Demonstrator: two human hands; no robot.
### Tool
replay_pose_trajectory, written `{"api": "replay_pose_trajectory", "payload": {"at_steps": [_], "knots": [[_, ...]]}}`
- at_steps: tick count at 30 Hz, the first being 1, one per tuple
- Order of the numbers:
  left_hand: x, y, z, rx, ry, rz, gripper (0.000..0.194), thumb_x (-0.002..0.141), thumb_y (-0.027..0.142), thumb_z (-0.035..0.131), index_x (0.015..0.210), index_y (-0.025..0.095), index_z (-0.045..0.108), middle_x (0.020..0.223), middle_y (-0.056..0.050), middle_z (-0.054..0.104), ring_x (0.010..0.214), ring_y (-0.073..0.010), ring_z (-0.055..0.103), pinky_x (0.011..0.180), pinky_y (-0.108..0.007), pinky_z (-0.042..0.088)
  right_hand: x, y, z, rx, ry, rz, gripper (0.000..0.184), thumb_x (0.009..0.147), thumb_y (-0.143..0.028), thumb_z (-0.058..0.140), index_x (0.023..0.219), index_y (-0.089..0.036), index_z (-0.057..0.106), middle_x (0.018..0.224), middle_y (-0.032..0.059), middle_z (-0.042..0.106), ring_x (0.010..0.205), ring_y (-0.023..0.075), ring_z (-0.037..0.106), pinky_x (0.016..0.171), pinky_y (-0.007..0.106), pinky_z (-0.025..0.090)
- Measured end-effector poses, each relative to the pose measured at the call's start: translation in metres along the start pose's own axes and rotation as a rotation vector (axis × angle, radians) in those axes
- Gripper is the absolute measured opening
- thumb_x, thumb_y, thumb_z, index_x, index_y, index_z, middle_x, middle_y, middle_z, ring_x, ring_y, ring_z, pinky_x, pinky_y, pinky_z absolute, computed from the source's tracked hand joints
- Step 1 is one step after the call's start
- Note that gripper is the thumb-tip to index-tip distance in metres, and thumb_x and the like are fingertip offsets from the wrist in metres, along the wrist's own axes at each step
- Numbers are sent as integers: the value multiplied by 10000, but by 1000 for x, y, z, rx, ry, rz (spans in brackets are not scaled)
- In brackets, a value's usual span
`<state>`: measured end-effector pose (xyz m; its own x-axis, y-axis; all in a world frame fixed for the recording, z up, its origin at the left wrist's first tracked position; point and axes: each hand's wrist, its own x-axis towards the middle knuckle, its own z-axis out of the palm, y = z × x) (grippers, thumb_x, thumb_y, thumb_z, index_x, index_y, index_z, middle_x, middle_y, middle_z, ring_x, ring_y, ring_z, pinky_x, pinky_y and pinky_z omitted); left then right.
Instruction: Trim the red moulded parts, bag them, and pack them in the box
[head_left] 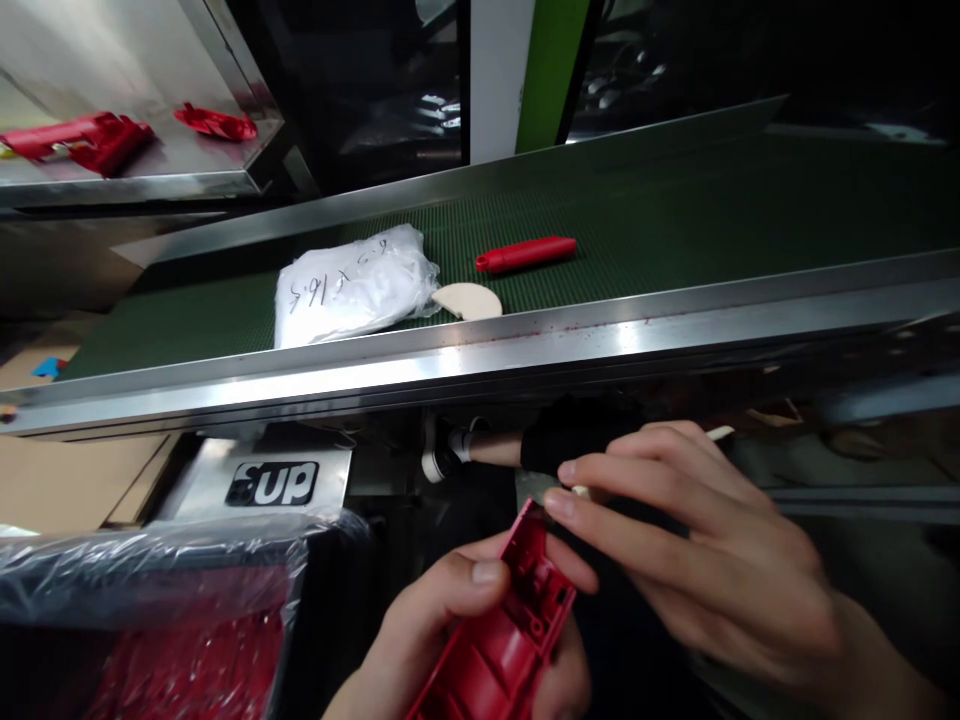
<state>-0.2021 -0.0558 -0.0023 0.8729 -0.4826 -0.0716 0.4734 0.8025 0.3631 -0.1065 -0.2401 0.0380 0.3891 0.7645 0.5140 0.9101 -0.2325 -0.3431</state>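
Observation:
A red plastic shell part [499, 640], hollow with ribs and small posts inside, is gripped in my left hand [427, 610], thumb on its near edge and fingers around the far side. Just to the right, my right hand [697, 540] is closed with its fingertips beside the shell's narrow end. It pinches a thin, pale tool [721, 433]. One cream end sticks out behind the knuckles and another bit shows by the fingertips; the rest is hidden by the fingers, so its exact kind is unclear.
A green conveyor belt [637, 220] with a metal rim runs across. On it lie a white plastic-wrapped package [349, 285], a red tube-like part [526, 254] and a cream half-disc [471, 300]. A plastic-lined bin [296, 600] holds red parts. More red parts [112, 140] rest on a metal shelf.

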Motion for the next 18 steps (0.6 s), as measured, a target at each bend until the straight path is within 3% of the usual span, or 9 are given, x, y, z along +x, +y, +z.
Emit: {"api": "replay_pose_trajectory", "payload": {"at_steps": [4,8,12,18], "knots": [[-3,3,2,39,46,-117,438,855,399,472,1066,51,632,588,-75,554,469,-125,492,492,-188,372,0,5,-3,-63,58,-7,411,848,5,540,1218,-158,615,1123,98,634,994,243,582,779,425,463],[-6,12,7,82,97,-267,413,790,350,544,1011,28,679,607,-82,567,482,-122,499,454,-185,315,0,5,-8,-106,284,182,545,791,69,598,1252,-224,611,1145,81,619,1005,234,610,785,394,510],[-6,18,7,12,54,-166,432,924,351,374,1139,69,621,599,-79,580,477,-148,539,469,-197,357,0,0,-6,-28,259,216,491,820,60,568,1240,-189,618,1165,82,620,999,203,619,775,350,532],[-5,9,2,-49,62,-36,491,972,355,279,1134,44,624,609,-85,571,439,-127,500,392,-165,330,-1,-7,-2,17,198,231,453,810,68,559,1209,-136,627,1144,82,629,1016,185,615,777,297,543]]}}
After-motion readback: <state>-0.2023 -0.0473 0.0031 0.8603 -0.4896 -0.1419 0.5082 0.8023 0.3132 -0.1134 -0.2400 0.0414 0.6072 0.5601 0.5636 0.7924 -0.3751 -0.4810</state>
